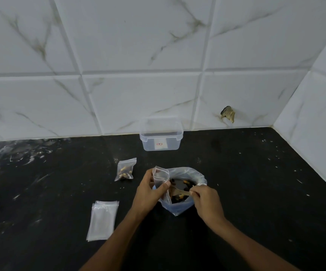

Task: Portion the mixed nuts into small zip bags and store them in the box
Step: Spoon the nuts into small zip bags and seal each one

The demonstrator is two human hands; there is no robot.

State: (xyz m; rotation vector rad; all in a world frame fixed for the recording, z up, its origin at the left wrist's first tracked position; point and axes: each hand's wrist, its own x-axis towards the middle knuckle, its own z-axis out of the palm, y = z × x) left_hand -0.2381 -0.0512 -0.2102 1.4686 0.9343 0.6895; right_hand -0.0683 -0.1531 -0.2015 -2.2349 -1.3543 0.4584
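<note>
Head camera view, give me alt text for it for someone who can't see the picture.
A person's left hand holds a small zip bag open over a large bag of mixed nuts while the right hand grips a spoon in it. On the black counter lie one filled bag, a stack of empty bags and a clear box by the tiled wall.

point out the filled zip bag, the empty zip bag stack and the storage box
filled zip bag (124, 171), head view, on the nuts inside
empty zip bag stack (102, 220), head view, middle of top bag
storage box (161, 143), head view, front wall
</note>
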